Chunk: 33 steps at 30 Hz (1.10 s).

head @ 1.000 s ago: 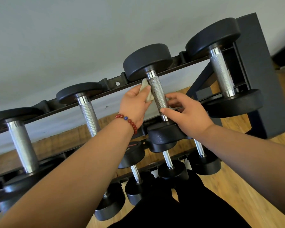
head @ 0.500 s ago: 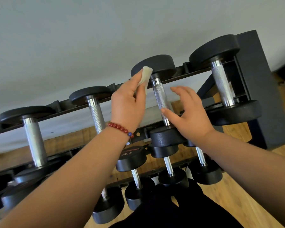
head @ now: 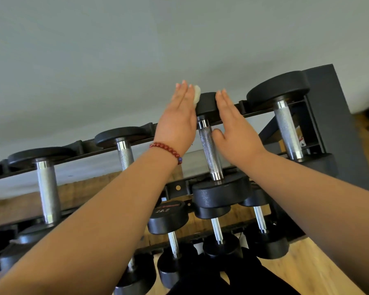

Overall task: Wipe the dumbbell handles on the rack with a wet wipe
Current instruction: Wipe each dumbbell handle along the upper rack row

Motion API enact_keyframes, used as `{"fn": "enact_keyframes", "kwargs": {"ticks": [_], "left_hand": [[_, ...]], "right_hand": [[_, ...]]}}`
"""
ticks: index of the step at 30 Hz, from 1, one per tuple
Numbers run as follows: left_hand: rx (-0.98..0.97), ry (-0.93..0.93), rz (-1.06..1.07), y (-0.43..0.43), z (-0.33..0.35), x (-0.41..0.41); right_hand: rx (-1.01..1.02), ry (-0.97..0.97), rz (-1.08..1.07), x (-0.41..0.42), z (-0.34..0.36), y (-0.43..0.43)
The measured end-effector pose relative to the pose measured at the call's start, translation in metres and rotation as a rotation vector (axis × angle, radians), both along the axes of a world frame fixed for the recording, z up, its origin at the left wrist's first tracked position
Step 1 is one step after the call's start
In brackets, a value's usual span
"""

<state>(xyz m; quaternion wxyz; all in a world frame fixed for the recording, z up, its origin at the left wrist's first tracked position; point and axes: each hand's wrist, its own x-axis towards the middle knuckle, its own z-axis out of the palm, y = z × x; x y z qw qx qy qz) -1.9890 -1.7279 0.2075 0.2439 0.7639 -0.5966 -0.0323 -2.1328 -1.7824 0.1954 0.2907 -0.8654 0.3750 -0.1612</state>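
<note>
Steel handle: knurled, on the top tier of the rack. This is your landmark, and every place below is read off it.
Long axis: runs away from you, from the near head up to the far head.
Wet wipe: white wad past the handle's far end, on its left side, against the far head. It is not on the handle.
Left hand: left of the handle, fingers straight and flat, carrying the wipe on its inner side. The thumb is hidden.
Right hand: right of the handle, released and flat, holding nothing. The thumb is just beside the knurling.
Nearer hand: the right is closer to the handle, but the left has the wipe.
Next move (judgement): bring your left hand back toward you, onto the handle, then stroke along the axis.
Count, hands: two.
Count, wipes: one.
Count, thick handles on the same tier: four, two to the left of the landmark and one to its right.
Count, thin handles below the landmark: at least three. More are blocked by your arms.
Bracelet: one, red beads, on the left wrist.
</note>
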Motion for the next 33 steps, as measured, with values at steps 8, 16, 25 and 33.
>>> {"fn": "enact_keyframes", "kwargs": {"ticks": [8, 16, 25, 33], "left_hand": [[-0.028, -0.215, -0.133, 0.005, -0.02, 0.007], [0.19, -0.384, -0.041, 0.013, -0.02, -0.02], [0.105, -0.149, 0.001, -0.002, -0.009, -0.019], [0.147, -0.218, 0.056, -0.004, -0.009, -0.027]], "right_hand": [[0.029, 0.067, 0.056, -0.011, 0.001, -0.014], [0.053, 0.086, 0.09, -0.013, -0.001, -0.018], [0.074, 0.104, 0.115, -0.016, 0.001, -0.018], [0.06, 0.096, 0.158, -0.022, 0.004, -0.024]]}}
